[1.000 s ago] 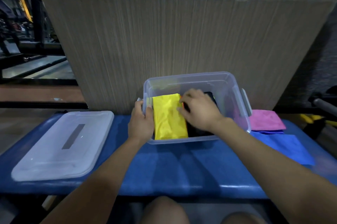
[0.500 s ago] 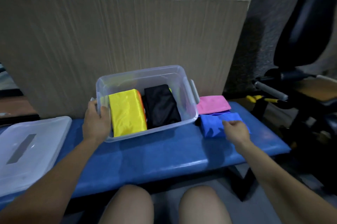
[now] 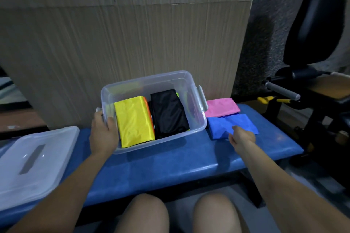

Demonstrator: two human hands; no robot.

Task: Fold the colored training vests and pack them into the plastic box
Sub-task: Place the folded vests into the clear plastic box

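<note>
A clear plastic box (image 3: 197, 111) stands on the blue bench (image 3: 170, 162). Inside it lie a folded yellow vest (image 3: 135, 121) on the left, with an orange edge showing under it, and a folded black vest (image 3: 170, 114) on the right. My left hand (image 3: 103, 134) grips the box's left rim, thumb inside the wall. To the right of the box lie a folded blue vest (image 3: 231, 123) and, behind it, a folded pink vest (image 3: 221, 106). My right hand (image 3: 241, 137) pinches the near edge of the blue vest.
The box's clear lid (image 3: 32, 159) lies on the bench at the left. A wood-grain panel (image 3: 123, 43) rises right behind the box. Black gym equipment with a grey handle (image 3: 282, 90) stands to the right of the bench. My bare knees are below the bench edge.
My right hand left the box, crossed to the right and took hold of the blue vest's near edge. My view swung right. The left hand kept its grip on the box.
</note>
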